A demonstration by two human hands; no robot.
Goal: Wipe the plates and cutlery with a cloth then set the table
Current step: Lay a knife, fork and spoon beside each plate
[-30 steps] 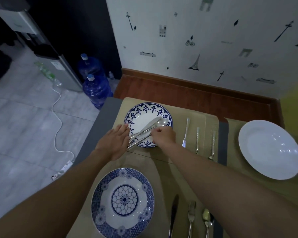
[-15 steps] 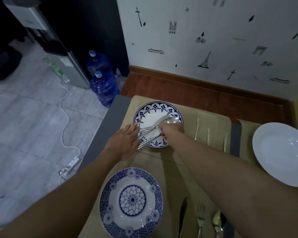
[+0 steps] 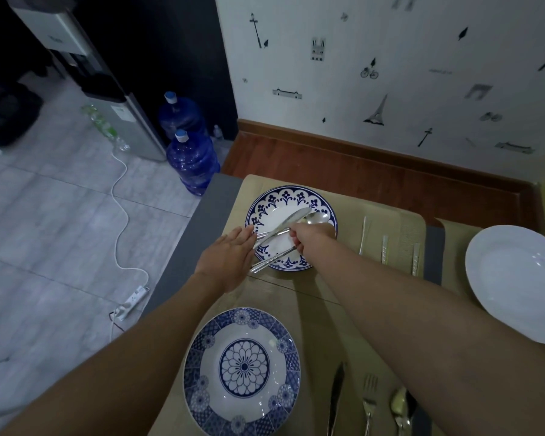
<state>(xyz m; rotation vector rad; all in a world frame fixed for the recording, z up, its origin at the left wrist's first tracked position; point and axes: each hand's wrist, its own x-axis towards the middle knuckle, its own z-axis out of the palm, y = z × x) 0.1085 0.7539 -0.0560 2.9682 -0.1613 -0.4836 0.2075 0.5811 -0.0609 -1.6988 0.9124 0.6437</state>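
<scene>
A blue-patterned far plate (image 3: 283,196) sits on a beige placemat and carries a bundle of cutlery (image 3: 288,220): a knife, a spoon and another handle lying diagonally. My right hand (image 3: 309,237) is closed around the bundle over the plate. My left hand (image 3: 228,258) lies flat with fingers together, its fingertips touching the handle ends at the plate's left rim. A second blue plate (image 3: 243,369) lies close to me. A plain white plate (image 3: 516,281) is at the right. No cloth is in view.
Three pieces of cutlery (image 3: 386,247) lie right of the far plate; a knife (image 3: 335,398), fork (image 3: 369,401) and spoon (image 3: 398,404) lie beside the near plate. Wall (image 3: 390,73) behind the table. On the floor left: two water bottles (image 3: 191,162), dispenser (image 3: 107,99), power strip (image 3: 132,302).
My right hand has closed tighter on the cutlery bundle over the far plate. The left hand stays at the handle ends. The camera view has shifted slightly.
</scene>
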